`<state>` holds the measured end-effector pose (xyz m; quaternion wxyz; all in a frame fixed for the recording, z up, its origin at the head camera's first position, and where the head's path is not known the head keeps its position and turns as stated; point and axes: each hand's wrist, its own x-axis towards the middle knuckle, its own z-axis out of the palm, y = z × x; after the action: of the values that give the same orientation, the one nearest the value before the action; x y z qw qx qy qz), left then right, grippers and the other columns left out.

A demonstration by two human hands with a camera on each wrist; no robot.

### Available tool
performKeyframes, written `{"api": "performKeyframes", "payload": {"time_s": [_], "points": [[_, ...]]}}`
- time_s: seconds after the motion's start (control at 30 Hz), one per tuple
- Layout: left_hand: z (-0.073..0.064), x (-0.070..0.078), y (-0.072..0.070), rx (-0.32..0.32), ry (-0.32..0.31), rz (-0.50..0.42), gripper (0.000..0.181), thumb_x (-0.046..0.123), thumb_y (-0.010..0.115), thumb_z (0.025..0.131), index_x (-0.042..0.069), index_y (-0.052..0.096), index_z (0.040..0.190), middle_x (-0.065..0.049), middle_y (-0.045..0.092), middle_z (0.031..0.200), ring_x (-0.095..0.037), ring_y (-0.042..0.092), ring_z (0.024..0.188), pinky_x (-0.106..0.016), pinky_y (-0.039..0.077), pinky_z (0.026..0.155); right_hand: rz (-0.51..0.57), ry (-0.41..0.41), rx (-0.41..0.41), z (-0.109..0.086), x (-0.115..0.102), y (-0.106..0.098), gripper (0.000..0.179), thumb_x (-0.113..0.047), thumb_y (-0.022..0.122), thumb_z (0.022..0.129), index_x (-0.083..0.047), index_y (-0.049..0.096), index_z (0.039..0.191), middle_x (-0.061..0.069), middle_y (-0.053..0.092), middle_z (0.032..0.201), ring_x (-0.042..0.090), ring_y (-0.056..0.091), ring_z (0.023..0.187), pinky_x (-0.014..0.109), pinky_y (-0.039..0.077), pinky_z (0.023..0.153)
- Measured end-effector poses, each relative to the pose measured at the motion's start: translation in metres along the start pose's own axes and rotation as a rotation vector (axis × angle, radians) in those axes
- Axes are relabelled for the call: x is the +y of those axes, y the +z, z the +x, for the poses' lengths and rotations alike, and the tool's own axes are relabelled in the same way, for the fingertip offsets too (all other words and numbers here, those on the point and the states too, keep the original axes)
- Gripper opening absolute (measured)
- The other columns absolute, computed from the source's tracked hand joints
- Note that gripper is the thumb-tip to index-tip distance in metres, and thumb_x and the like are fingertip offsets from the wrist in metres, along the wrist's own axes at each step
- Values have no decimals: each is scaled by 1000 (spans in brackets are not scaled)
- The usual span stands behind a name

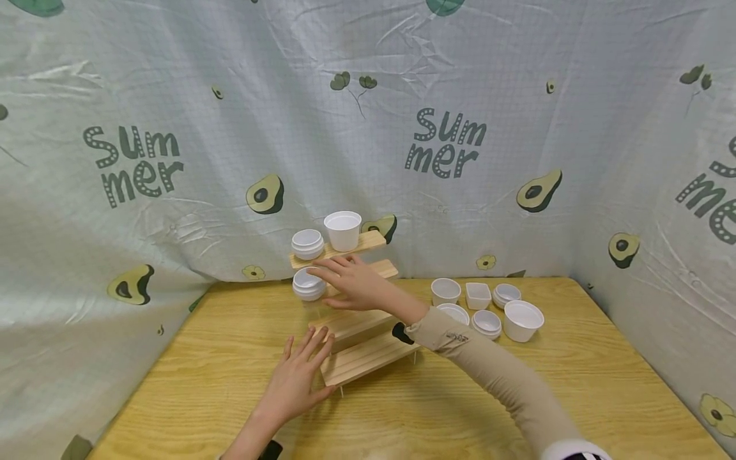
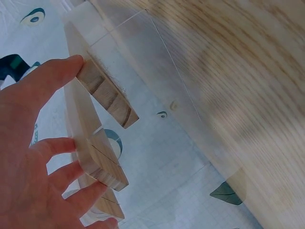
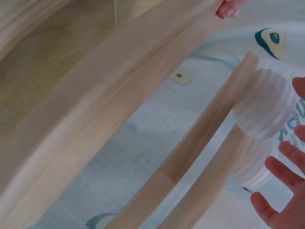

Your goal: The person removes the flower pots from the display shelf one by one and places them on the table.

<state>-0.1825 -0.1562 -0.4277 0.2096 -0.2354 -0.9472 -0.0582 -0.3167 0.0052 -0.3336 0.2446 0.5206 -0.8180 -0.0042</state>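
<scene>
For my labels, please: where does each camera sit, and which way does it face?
Head: worn there, facing forward and down at the wooden stand; left hand and right hand show.
Left wrist: worn there, facing the stand's plank ends; left hand shows.
Right wrist: worn there, facing planks and two ribbed cups; right fingers, left fingertips show.
Head and right wrist share those cups.

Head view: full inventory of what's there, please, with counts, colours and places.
Stepped stand: 1, pale wood, mid-table
Upper jar: 1, white, top tier, left end
Lower jar: 1, white, second tier, left end
Smooth cup: 1, white, top tier, right of upper jar
Table containers: 6, white, right of stand
Table: 1, yellow wood, under stand
Backdrop cloth: 1, pale with green print, behind table
Wrist devices: 2, black, one per wrist
Sleeve: 1, beige, right arm
Left hand: 1, bare, at stand's left end
Right hand: 1, bare, by lower jar
</scene>
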Motion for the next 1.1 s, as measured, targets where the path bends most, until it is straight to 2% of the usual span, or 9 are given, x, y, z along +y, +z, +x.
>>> {"api": "performKeyframes", "payload": {"time_s": [0.27,0.6,0.77,1.1], "points": [[0,-1,0,-13,4,3,83,45,73,65,10,42,133,-10,39,140,-32,35,130,-61,27,99,-3,-21,-33,17,-5,5,60,-48,50,86,-23,32,138,-2,34,143,15,36,128,40,39,95],[1,0,0,-28,-9,-13,82,45,73,66,10,42,134,-10,39,140,-31,34,130,-61,26,100,-41,-23,-77,30,-6,12,59,-51,47,86,-25,34,137,-4,38,140,14,33,129,39,41,93],[0,1,-1,-37,-12,-12,81,45,72,67,10,42,133,-10,39,140,-31,34,130,-61,26,100,-59,-19,-94,32,-7,13,60,-52,52,83,-28,36,135,-3,39,138,15,34,127,39,42,92],[2,0,0,-15,-4,-6,81,44,73,65,10,43,133,-11,41,139,-33,35,129,-62,27,99,-76,-29,-74,32,-7,14,61,-48,60,79,-29,39,133,-3,41,134,15,35,124,35,43,86]]}}
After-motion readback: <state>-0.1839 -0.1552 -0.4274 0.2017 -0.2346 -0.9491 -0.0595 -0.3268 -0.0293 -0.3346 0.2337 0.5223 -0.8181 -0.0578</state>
